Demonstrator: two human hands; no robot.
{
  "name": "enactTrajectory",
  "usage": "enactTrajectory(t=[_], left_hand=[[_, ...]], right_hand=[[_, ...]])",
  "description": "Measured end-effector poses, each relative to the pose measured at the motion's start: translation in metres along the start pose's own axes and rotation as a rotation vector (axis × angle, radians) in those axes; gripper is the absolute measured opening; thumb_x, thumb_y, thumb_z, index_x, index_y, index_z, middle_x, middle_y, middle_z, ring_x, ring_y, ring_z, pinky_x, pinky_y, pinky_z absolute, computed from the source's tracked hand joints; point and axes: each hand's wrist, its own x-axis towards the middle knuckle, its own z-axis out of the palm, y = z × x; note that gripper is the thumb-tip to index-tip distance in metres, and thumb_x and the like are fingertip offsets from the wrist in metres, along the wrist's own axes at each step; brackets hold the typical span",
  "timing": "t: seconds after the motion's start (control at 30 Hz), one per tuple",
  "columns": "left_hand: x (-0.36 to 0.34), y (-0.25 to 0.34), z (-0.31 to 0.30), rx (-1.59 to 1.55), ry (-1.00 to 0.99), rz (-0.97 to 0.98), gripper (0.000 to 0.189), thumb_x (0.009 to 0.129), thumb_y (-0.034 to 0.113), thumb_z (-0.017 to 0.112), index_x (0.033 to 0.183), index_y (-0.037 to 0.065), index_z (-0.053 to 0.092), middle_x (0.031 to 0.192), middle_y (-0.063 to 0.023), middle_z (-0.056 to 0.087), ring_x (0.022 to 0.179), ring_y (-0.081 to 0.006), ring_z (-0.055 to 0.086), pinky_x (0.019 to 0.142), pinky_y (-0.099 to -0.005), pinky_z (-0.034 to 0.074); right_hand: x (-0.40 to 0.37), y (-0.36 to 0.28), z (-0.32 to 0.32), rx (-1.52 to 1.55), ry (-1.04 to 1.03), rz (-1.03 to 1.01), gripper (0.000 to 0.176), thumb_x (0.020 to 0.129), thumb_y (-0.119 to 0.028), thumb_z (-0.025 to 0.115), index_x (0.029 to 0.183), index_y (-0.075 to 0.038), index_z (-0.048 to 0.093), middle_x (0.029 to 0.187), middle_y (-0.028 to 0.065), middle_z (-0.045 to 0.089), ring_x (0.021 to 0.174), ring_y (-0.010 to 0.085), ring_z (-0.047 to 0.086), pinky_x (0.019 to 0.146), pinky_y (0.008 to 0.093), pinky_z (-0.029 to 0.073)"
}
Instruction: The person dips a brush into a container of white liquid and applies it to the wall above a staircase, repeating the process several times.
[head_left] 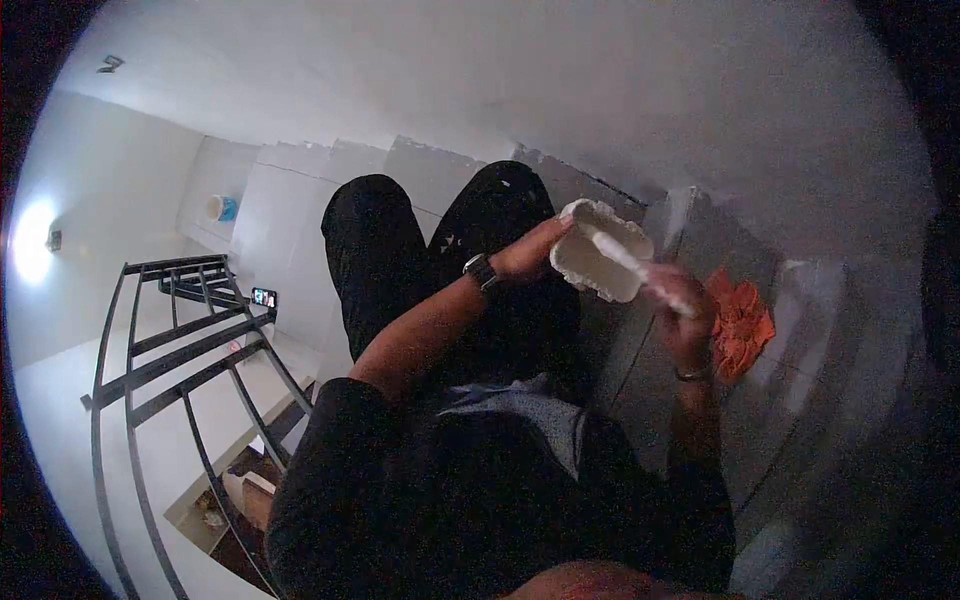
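My left hand (pixel 535 250), with a dark watch at the wrist, grips the near-left side of a small open tub (pixel 602 265). Thick white paste cakes the tub's rim and inside. In my right hand (pixel 683 312) is a white-coated, brush-like tool (pixel 622 252), its far end down in the tub. The right hand is slightly blurred, with its fingers closed round the handle. Both hands are in front of my dark trousers (pixel 490 215), close to the knee.
An orange cloth (pixel 738 325) lies on the grey steps (pixel 640 335) beside my right hand. The plastered wall (pixel 600 80) rises along the stairs. To the left are a black metal railing (pixel 190 330), a phone (pixel 264 297) at it, and a white-and-blue bucket (pixel 222 208) farther down.
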Motion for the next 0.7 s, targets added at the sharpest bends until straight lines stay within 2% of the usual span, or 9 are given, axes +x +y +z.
enactTrajectory(t=[0.07,0.1,0.17,0.23,0.27,0.4,0.47,0.57,0.7], left_hand=[[-0.002,0.001,0.003,-0.016,0.006,-0.006,0.057,0.085,0.047,0.036,0.126,0.007,0.029,0.125,-0.0118,0.037,0.112,-0.0234,0.04,0.092,-0.0372,0.036],[-0.004,0.004,0.004,-0.043,0.0,-0.018,0.057,0.086,0.046,0.034,0.127,0.007,0.028,0.127,-0.0104,0.035,0.115,-0.0226,0.037,0.095,-0.0363,0.032],[-0.004,0.002,0.005,-0.068,-0.01,-0.036,0.056,0.087,0.044,0.032,0.129,0.008,0.026,0.13,-0.0089,0.033,0.119,-0.0217,0.034,0.099,-0.0353,0.028],[-0.002,-0.002,0.002,-0.078,-0.003,-0.037,0.059,0.085,0.047,0.036,0.127,0.008,0.025,0.126,-0.0129,0.035,0.113,-0.0268,0.04,0.087,-0.0425,0.041],[-0.001,-0.006,0.0,-0.076,-0.005,-0.042,0.059,0.085,0.047,0.036,0.127,0.008,0.025,0.126,-0.0129,0.035,0.113,-0.0268,0.04,0.087,-0.0425,0.041],[-0.001,-0.008,-0.001,-0.019,0.022,-0.018,0.06,0.085,0.047,0.037,0.128,0.008,0.024,0.128,-0.0134,0.034,0.113,-0.0275,0.04,0.084,-0.0432,0.043],[-0.005,-0.005,0.004,-0.022,0.031,-0.053,0.06,0.085,0.047,0.037,0.128,0.008,0.024,0.128,-0.0136,0.033,0.113,-0.0273,0.04,0.085,-0.0427,0.042],[-0.009,-0.003,0.013,-0.136,0.015,-0.064,0.059,0.085,0.047,0.037,0.128,0.007,0.025,0.127,-0.0145,0.035,0.112,-0.0266,0.041,0.088,-0.0412,0.04],[-0.009,-0.016,0.012,-0.095,0.069,-0.069,0.058,0.085,0.045,0.038,0.127,0.006,0.027,0.125,-0.0135,0.037,0.111,-0.0263,0.042,0.086,-0.0404,0.041]], right_hand=[[-0.02,0.013,0.018,0.324,0.467,0.527,0.014,0.082,-0.006,0.052,0.093,0.002,0.051,0.098,0.0141,0.056,0.087,0.0254,0.058,0.076,0.0347,0.049],[-0.022,0.014,0.021,0.321,0.471,0.529,0.014,0.082,-0.006,0.052,0.093,0.002,0.051,0.098,0.0141,0.056,0.087,0.0254,0.058,0.076,0.0347,0.049],[-0.025,0.015,0.027,0.831,0.763,0.706,0.02,0.085,-0.013,0.048,0.098,0.002,0.048,0.098,0.0145,0.055,0.087,0.0244,0.057,0.077,0.035,0.049],[-0.034,0.019,0.036,0.897,0.814,0.775,0.023,0.085,-0.015,0.048,0.101,0.002,0.046,0.099,0.0146,0.054,0.087,0.0242,0.057,0.078,0.0347,0.048],[-0.037,0.02,0.039,0.965,0.858,0.842,0.027,0.086,-0.018,0.047,0.103,0.002,0.045,0.1,0.0148,0.053,0.088,0.0241,0.056,0.08,0.0345,0.048],[-0.043,0.01,0.046,1.044,0.884,0.85,0.03,0.086,-0.018,0.047,0.107,0.002,0.042,0.102,0.0147,0.051,0.093,0.0243,0.055,0.082,0.0341,0.047],[-0.057,0.014,0.055,1.246,0.943,0.742,0.033,0.086,-0.019,0.047,0.11,0.002,0.039,0.104,0.0155,0.05,0.096,0.0244,0.053,0.084,0.0336,0.046],[-0.063,0.013,0.054,1.285,0.967,0.861,0.034,0.086,-0.019,0.047,0.112,0.002,0.038,0.105,0.0159,0.05,0.097,0.0236,0.052,0.084,0.0329,0.046],[-0.064,0.003,0.05,1.264,1.029,0.785,0.032,0.086,-0.017,0.046,0.11,0.003,0.039,0.103,0.0167,0.051,0.096,0.0229,0.053,0.084,0.0316,0.046]])
